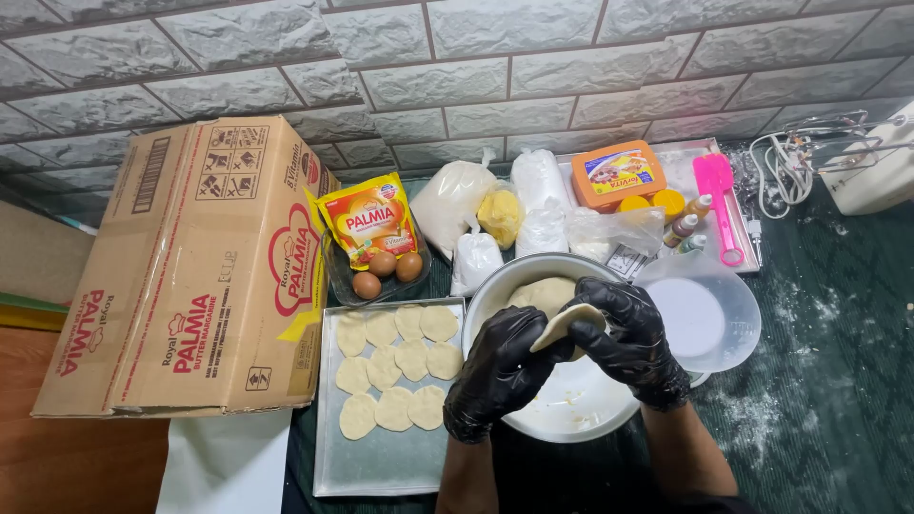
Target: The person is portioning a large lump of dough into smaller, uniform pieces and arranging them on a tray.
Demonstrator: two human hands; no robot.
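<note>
- While both gloved hands press one flat dough round (564,324) over the steel mixing bowl (495,295), left hand (497,369) and right hand (628,335) closed on its edges, even fingertip pressure would likely keep its thickness uniform.
- On the baking tray (381,466): ten flattened dough rounds (398,362).
- In the glass dish (341,276): three brown eggs (388,268).
- One cardboard box (190,266), one pink spatula (719,205).
</note>
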